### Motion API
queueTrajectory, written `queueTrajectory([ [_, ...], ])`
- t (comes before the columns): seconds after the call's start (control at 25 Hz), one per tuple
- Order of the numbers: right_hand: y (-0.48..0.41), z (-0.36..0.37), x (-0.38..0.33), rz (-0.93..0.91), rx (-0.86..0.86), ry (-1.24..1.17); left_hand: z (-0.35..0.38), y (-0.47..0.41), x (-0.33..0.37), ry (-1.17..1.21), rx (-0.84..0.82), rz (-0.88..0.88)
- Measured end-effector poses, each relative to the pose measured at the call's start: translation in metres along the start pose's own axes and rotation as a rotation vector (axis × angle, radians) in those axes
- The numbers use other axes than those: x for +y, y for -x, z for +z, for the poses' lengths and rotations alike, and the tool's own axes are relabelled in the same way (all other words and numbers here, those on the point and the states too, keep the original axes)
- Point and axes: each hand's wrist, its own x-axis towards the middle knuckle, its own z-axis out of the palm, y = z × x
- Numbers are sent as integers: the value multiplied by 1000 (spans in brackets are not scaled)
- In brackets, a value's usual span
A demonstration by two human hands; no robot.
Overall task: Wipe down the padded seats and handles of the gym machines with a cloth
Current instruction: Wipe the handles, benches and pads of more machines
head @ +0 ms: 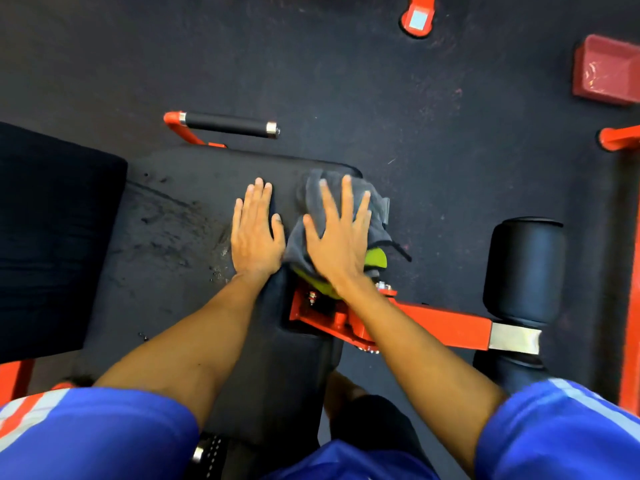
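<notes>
Head view looked straight down on a black padded vinyl seat (194, 209) of an orange-framed gym machine. The right hand (337, 237) lay flat on a bunched grey cloth with a lime-green patch (313, 188), its fingers (347, 202) straight and spread, pressing the cloth onto the seat's far right corner. The left hand (254, 233) rested just beside it on bare padding, fingers (259, 202) straight and close together, holding nothing. Mottled smears showed on the seat to the left of both hands. The step in hand looked like wiping the seat, with only the right end under the cloth. The next move would likely call for sweeping the cloth leftward over the smeared patch, keeping flat pressure. A black foam-gripped handle on an orange bar (227, 124) beyond the seat and a black cylindrical roller pad (524, 268) to the right appeared untouched.
</notes>
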Motion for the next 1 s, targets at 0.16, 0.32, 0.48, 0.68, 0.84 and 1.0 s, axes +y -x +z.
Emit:
queueTrajectory([
  [0.16,-1,6,12,-221,-38,167,-1,0,0,9,-3,-10],
  [0.32,-74,-3,-18,-109,-57,249,-1,1,0,3,9,7],
  [0.48,-62,-3,-23,-119,-7,296,-2,2,1,-12,-2,-4],
  [0.68,1,-7,27,-422,-59,342,-4,3,-1,4,-4,-40],
  [0.84,-62,-5,3,-381,-50,360,-2,3,5,9,35,-37],
  [1.0,-112,-4,-36,-305,-155,340,-3,4,6,-14,75,-53],
])
